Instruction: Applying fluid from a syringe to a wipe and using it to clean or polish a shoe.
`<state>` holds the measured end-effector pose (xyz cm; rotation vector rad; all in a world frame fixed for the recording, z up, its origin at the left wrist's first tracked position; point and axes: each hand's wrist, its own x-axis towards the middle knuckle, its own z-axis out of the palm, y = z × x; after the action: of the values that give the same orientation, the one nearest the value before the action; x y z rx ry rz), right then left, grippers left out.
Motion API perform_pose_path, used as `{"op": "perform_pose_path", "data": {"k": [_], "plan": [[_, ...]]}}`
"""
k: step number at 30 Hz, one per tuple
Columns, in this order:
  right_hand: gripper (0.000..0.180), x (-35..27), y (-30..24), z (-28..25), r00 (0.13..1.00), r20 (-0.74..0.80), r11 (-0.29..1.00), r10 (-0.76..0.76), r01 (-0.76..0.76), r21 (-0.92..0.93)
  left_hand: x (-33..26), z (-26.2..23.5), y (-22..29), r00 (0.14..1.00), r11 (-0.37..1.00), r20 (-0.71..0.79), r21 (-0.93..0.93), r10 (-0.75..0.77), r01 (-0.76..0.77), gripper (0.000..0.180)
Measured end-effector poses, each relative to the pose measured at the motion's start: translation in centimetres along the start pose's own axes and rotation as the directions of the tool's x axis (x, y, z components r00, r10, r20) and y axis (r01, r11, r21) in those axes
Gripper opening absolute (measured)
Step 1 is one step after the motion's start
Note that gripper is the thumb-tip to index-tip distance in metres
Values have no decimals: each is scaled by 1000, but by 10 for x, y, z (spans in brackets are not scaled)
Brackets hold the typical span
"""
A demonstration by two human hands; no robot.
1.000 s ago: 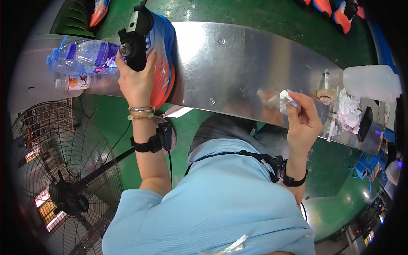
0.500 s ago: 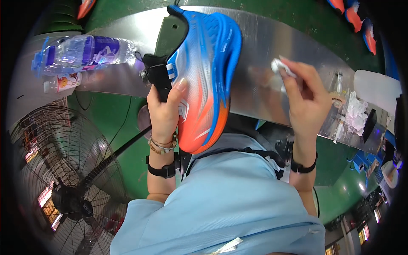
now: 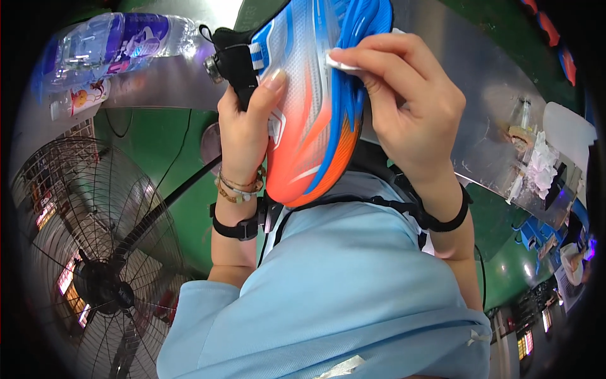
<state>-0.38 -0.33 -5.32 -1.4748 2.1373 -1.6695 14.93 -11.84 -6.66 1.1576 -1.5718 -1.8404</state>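
a big shoe (image 3: pixel 297 120) is held up in front of the person, over the near edge of the shiny metal tabletop (image 3: pixel 454 88). its pink-orange toe points down at the person's light blue shirt (image 3: pixel 315 284). the side is white and blue, and the thick sole is blue with some orange.

the left hand (image 3: pixel 245 129) has the shoe by its front part. the thumb lies on the top of the shoe, and the other fingers go around by the black piece (image 3: pixel 237 60) at the opening (a round metal bit sticks out of it). the right hand (image 3: pixel 413 104) has its fingers pinched closed on a small white wad (image 3: pixel 344 66). the wad touches the side of the shoe, close to where the blue sole starts.

on the left are a big clear bottle (image 3: pixel 120 47) with a purple label, lying on its side, and a small bottle (image 3: pixel 81 99) near it. on the right end of the tabletop are a clear tube (image 3: pixel 523 115), some crumpled white stuff (image 3: pixel 541 164) and a whitish tub (image 3: pixel 570 129). a big fan (image 3: pixel 104 281) stands at the lower left.
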Motion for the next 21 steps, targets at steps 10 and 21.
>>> {"op": "perform_pose_path", "data": {"k": [10, 21], "plan": [[27, -20, -6, -3, 978, -66, 972, -200, 189, -137, -1, 4, 3, 1000, 999, 12, -29, 26, -25, 32], [28, -37, -12, -18, 939, 37, 921, -342, 343, -183, -4, 11, 12, 989, 989, 91, 82, 116, -123, 29]]}}
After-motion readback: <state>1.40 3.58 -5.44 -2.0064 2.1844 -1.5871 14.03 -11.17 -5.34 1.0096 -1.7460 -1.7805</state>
